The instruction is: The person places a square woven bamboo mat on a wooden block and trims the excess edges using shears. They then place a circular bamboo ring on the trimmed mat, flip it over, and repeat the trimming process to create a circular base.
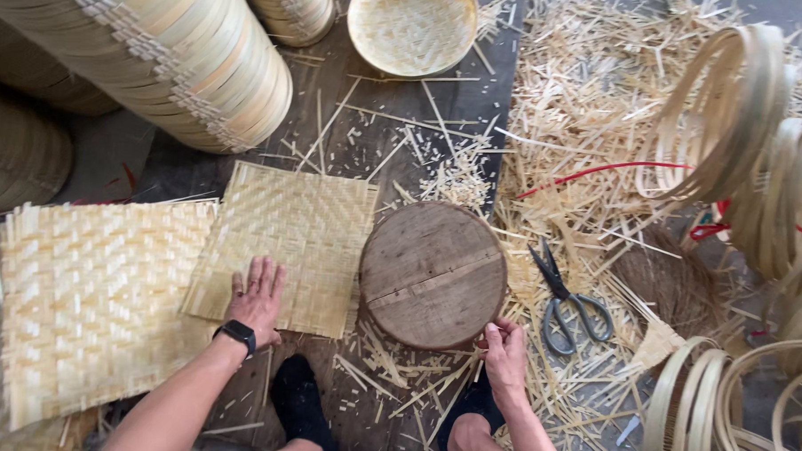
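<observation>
Under the left hand, whose fingers lie flat and slightly spread, sits a square woven bamboo mat on the floor. The right hand curls its fingers against the near rim of the round wooden block; black scissors lie just beyond them.

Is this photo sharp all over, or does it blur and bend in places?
Head view: soft, even light without harsh shadows or glare; the round wooden block, scissors and woven mat under the left hand look crisp; the bamboo hoops at the right edge are stretched and slightly smeared by the wide lens.
</observation>
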